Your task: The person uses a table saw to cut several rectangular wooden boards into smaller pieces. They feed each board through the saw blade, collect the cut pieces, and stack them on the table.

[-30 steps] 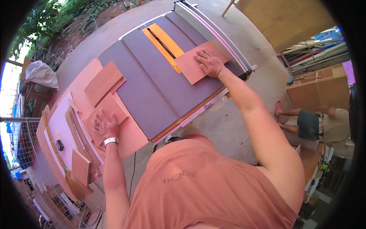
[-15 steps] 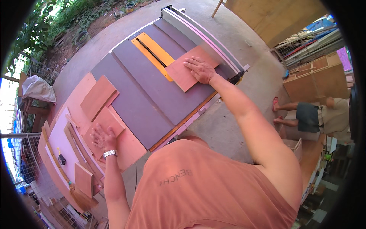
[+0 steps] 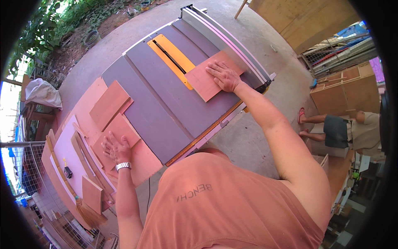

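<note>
My right hand [image 3: 224,76] lies flat with fingers stretched out on a reddish plywood panel [image 3: 200,85]. That panel rests on the grey table saw top [image 3: 166,99], touching or close to the metal rip fence [image 3: 224,39]. Its left corner reaches the lower end of the yellow insert plate [image 3: 171,60] with the dark blade slot. On the side table at left, my left hand [image 3: 116,148], a watch on its wrist, spreads its fingers over another plywood panel [image 3: 126,129]. More plywood pieces [image 3: 109,104] lie stacked just beyond it.
Wood strips [image 3: 85,151], a tape measure [image 3: 68,171], a broom [image 3: 88,213] and a small board [image 3: 92,194] lie at far left. A person in dark shorts [image 3: 335,130] is at right near a wooden cabinet [image 3: 352,93]. A plywood sheet [image 3: 302,20] stands behind.
The view has shifted slightly, moving the whole scene a little. Both hands stay flat on their panels; the right one's panel looks nearly unmoved against the saw.
</note>
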The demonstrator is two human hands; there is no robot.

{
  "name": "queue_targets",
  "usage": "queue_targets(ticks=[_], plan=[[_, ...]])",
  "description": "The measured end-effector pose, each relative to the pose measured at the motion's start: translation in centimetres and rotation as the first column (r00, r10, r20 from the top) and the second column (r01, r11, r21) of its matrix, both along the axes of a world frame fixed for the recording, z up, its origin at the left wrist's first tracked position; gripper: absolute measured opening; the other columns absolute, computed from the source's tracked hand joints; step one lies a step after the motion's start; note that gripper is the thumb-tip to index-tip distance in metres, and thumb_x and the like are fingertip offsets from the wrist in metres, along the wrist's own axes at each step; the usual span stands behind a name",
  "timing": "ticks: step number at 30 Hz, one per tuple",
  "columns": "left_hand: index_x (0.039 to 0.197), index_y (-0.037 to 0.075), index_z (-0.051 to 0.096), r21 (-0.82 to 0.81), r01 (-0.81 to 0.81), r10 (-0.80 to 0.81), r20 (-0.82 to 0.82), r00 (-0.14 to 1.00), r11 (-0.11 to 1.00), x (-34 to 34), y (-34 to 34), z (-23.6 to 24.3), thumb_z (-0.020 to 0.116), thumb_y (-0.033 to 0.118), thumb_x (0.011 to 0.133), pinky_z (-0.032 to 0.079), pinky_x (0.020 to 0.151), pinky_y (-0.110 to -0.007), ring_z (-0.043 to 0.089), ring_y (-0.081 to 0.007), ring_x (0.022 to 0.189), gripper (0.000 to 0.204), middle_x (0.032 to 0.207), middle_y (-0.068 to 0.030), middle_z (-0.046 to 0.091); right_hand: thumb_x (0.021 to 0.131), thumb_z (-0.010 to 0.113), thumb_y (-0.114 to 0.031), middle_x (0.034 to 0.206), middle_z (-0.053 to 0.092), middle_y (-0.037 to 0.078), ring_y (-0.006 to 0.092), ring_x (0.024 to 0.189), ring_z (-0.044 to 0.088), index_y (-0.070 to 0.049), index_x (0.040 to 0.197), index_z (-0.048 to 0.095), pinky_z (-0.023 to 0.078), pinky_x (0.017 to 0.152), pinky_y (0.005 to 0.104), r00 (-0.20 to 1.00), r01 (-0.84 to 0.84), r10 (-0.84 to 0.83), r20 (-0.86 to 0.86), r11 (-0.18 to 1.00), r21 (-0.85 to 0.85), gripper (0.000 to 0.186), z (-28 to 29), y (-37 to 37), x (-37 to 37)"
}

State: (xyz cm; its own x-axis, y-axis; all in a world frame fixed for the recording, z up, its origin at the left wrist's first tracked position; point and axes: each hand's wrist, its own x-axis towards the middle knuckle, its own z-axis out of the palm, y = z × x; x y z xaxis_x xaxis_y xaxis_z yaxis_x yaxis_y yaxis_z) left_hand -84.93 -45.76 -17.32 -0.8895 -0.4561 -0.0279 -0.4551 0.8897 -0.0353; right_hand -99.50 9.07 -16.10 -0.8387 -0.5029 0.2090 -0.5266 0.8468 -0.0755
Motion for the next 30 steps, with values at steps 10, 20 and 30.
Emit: queue_targets(ticks=[10,20,30], plan=[[0.158,0.021,0.032,-0.024,0.046,-0.047,-0.029,0.998,0.999,0.2,-0.3,-0.4,0.052,0.054,0.095,0.015,0.118,-0.066,0.017,-0.0424,0.152,0.074,0.164,-0.0161,0.026,0.092,0.056,-0.017,0.155,0.047,0.008,0.0348,0.145,0.038,-0.015,0.148,0.050,0.029,0.121,0.0480,0.999,0.020,-0.018,0.034,0.998,-0.059,0.056,-1.2,0.3,-1.1],[0.157,0.021,0.034,-0.032,0.033,-0.035,-0.044,0.998,0.999,0.1,-0.3,-0.4,0.054,0.054,0.094,0.015,0.118,-0.066,0.019,-0.0422,0.151,0.074,0.163,-0.0172,0.029,0.093,0.054,-0.017,0.156,0.044,0.008,0.0343,0.147,0.035,-0.015,0.150,0.048,0.025,0.123,0.0469,0.997,0.048,-0.046,0.064,0.998,-0.035,0.057,-1.0,-0.6,-2.7],[0.157,0.022,0.036,-0.022,0.052,-0.053,-0.067,0.996,0.998,0.3,-0.6,-0.6,0.056,0.055,0.092,0.015,0.118,-0.066,0.019,-0.0429,0.151,0.075,0.162,-0.0172,0.029,0.094,0.052,-0.017,0.157,0.043,0.009,0.0335,0.149,0.033,-0.013,0.150,0.048,0.023,0.124,0.0464,0.994,0.064,-0.063,0.091,0.998,-0.014,0.056,-0.8,-1.8,-5.3]])
